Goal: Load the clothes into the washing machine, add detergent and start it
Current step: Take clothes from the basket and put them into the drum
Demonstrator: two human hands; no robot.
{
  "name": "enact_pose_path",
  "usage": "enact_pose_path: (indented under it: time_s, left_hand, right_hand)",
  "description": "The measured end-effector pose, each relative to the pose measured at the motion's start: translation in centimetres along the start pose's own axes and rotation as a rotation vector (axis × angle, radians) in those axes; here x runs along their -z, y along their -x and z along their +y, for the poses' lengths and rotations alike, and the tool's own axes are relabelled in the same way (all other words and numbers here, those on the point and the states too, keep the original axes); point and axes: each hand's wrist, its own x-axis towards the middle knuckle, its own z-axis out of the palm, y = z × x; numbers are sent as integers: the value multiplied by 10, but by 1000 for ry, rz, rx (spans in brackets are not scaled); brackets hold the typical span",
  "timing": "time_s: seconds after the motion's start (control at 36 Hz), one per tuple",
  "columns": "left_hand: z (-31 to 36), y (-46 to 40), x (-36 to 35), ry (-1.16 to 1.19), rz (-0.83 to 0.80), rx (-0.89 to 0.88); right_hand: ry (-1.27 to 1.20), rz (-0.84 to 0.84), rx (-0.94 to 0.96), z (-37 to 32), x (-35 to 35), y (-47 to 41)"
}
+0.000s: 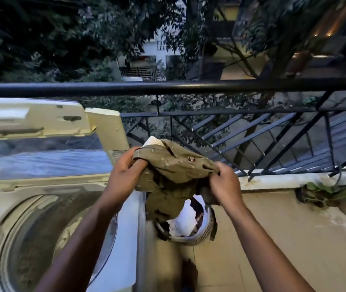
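An olive-brown garment (pixel 172 167) with small pale marks and a red patch hangs between my hands, above the laundry basket (pixel 201 237). My left hand (pixel 123 169) grips its left edge and my right hand (pixel 223 184) grips its right edge. The basket stands on the floor right of the machine and holds white and dark clothes. The top-loading washing machine (pixel 3 203) fills the lower left, with its lid (pixel 30 119) raised and its round drum (pixel 41 239) uncovered below my left forearm.
A black metal railing (pixel 189 87) runs across the balcony just beyond my hands, with a pale ledge (pixel 284 180) at its foot. A potted plant (pixel 336 197) sits at the right. The tiled floor (pixel 273 239) spreads right of the basket.
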Motion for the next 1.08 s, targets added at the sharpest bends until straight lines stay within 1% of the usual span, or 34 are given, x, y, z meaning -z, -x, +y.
enact_pose_path:
  time_s: [0.08,0.17,0.22,0.28,0.36,0.5,0.58,0.64,0.75,0.81,0.89,0.97,1.03,1.08]
  left_hand:
    - [-8,6,15,-18,34,-39]
    - [-16,13,28,-46,4,-58]
    - [-24,18,36,-48,-43,-34]
    - [-31,24,43,-76,-82,-1]
    - [-44,32,54,-88,-149,24]
    - [-53,59,64,-101,-342,89]
    - [-60,66,69,-112,-364,120]
    - [-64,66,70,-75,-328,156]
    - [-53,62,77,53,-104,126]
    - [-40,62,90,183,-32,103]
    - [-22,60,120,451,81,101]
    - [-10,58,151,625,100,16]
    - [-4,60,171,704,116,-24]
    - [4,62,189,798,99,-69]
  right_hand:
    - [-218,-9,3,-36,16,15]
    - [-416,-19,33,-72,25,34]
    - [-554,-57,61,-95,28,50]
    - [-633,-88,90,-113,26,65]
    - [-737,-84,110,-134,20,80]
    - [-897,-79,132,-164,10,106]
    - [-991,-81,136,-179,6,120]
    - [-1045,-99,154,-189,4,129]
    - [-1091,-105,206,-203,0,142]
    - [-1090,-95,224,-206,-4,144]
    - [-1095,-70,211,-207,-14,145]
    - [-1034,-86,231,-204,-27,148]
    - [-973,-132,265,-204,-39,152]
    - [-939,-207,306,-207,-51,159]
